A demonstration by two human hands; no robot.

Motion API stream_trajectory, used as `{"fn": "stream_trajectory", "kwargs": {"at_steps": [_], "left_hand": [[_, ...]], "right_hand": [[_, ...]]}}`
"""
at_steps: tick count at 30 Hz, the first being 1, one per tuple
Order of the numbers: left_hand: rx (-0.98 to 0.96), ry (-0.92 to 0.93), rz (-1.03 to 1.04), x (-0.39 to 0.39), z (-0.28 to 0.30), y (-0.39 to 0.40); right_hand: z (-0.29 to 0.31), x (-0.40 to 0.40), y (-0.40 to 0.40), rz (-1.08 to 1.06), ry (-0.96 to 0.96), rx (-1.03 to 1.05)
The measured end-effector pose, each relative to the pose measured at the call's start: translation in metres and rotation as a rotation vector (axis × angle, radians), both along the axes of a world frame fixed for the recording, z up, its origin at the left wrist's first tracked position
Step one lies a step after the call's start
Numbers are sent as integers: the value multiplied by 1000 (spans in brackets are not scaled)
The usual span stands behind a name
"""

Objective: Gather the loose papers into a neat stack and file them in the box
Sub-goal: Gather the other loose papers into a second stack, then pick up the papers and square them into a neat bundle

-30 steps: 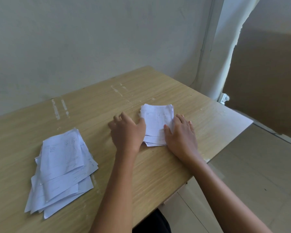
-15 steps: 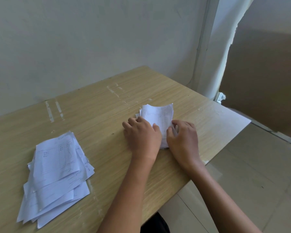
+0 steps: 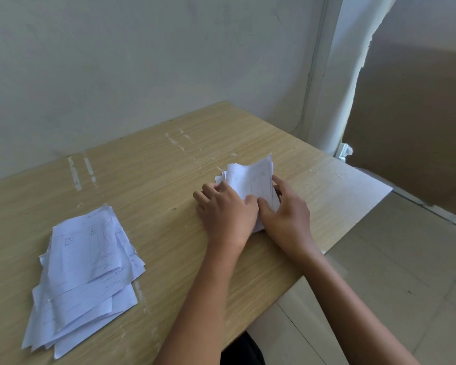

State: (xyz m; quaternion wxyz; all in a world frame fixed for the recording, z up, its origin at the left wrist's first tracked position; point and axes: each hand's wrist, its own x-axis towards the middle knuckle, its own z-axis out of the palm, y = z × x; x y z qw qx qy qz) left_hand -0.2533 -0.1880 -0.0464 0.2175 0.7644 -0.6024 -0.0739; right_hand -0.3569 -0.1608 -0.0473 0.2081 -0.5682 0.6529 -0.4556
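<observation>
— What is held by the left hand and right hand?
— A small paper stack, now pinched and tilted up off the bench, no longer pressed flat.
— And the rest?
— The larger pile is left fanned, well apart; no box is seen.

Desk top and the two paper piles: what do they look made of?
Desk: seemingly wood-grain laminate, matte, light oak print; pale scuffs and chips suggest a thin surface layer, but solid wood cannot be excluded.
Small stack between both hands: thin white paper, its far edge curling up.
Loose pile: thin white printed sheets with pen marks, fanned unevenly.
</observation>
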Motion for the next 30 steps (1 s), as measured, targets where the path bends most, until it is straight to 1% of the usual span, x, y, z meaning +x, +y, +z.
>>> {"fn": "stream_trajectory", "kwargs": {"at_steps": [4, 7, 9, 11, 13, 14, 15, 16, 18, 21, 22, 25, 28, 30], "left_hand": [[-75, -35, -21, 3, -14, 2], [-123, -38, -14, 3, -18, 4], [-122, -13, -7, 3, -17, 5], [-112, 11, -12, 4, -15, 6], [-106, 41, -18, 7, -13, 7], [-106, 80, -21, 9, -12, 8], [-105, 145, -17, 12, -10, 8], [-112, 228, -7, 15, -7, 7], [-117, 419, 30, 25, -1, 7], [-87, 714, 68, 49, 15, 16], [-82, 786, 70, 60, 21, 24], [-109, 880, 27, 104, 38, 49], [-126, 1004, -28, 143, 52, 71], [-161, 986, 9, 171, 56, 87]], "right_hand": [[21, -5, -12, 46, -358, 148], [35, -12, -27, 24, -510, 314], [44, -16, -36, 101, -610, 408], [50, -14, -44, 143, -577, 484], [51, -10, -53, 140, -444, 505], [50, -8, -55, 145, -381, 503], [49, -6, -56, 144, -362, 492], [48, -6, -56, 134, -384, 479], [46, -6, -52, 168, -507, 438], [42, -4, -43, 329, -720, 396], [42, 1, -40, 401, -760, 388], [50, 26, -29, 574, -811, 375], [61, 59, -20, 697, -802, 380], [65, 93, -15, 762, -772, 372]]}}
